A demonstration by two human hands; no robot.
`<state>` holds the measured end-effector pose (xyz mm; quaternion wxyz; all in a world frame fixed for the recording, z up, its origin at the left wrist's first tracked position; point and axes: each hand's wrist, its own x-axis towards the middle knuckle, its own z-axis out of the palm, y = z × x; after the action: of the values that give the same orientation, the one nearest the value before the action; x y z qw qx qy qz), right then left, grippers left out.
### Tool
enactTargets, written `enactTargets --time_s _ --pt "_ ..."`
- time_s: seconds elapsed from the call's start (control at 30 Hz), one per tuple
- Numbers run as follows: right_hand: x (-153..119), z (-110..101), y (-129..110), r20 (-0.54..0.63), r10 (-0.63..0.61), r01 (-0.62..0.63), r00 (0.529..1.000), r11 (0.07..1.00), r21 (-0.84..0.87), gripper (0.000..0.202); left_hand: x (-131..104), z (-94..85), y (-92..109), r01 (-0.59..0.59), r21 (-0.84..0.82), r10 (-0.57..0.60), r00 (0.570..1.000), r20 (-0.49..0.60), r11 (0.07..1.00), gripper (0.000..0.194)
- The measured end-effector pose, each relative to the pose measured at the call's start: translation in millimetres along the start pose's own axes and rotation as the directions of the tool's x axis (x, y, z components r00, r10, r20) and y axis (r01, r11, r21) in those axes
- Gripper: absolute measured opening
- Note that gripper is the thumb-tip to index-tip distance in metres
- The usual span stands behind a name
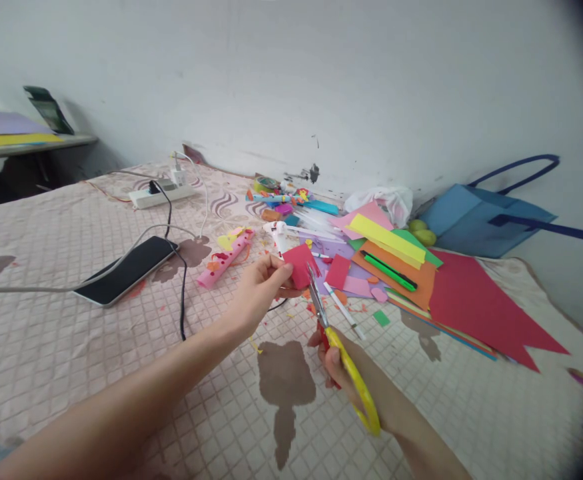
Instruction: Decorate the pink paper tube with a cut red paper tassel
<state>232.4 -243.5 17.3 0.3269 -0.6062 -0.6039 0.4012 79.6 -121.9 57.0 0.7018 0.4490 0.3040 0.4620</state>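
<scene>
Pinched in my left hand [261,287] is a small piece of red paper [298,265], held above the table. My right hand [344,363] grips a pair of scissors [348,367] with yellow and red handles. The scissor blades point away from me and meet the right edge of the red paper, where narrow slits show. Just behind the paper lies a white glue gun [278,233]. Another red paper rectangle [338,271] rests to the right, near a white pen-like stick [344,310].
A black phone [126,270] and a power strip [161,195] with cables lie left. A pink decorated paper tube [226,257] sits mid-table. Coloured paper sheets [476,300], a green marker [390,271] and a blue bag [481,217] stand or lie right, before the wall.
</scene>
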Motion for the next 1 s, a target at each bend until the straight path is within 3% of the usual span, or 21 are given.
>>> enactTargets --time_s 0.5,0.83,1.0 --pt "0 -3 -9 0.021 0.039 -0.038 0.999 0.999 -0.032 0.056 -1 1.9 -1 -0.030 -0.043 0.030 1.000 0.001 0.999 0.024" --pt "5 -1 -7 -0.024 0.186 -0.185 0.982 0.982 0.032 0.056 -2 2.4 4 -0.038 -0.032 0.038 0.999 -0.008 0.999 0.023" --pt "4 -2 -12 -0.022 0.091 -0.092 0.996 0.995 -0.030 0.053 -2 2.0 4 -0.037 -0.023 0.037 0.999 0.001 0.999 0.021"
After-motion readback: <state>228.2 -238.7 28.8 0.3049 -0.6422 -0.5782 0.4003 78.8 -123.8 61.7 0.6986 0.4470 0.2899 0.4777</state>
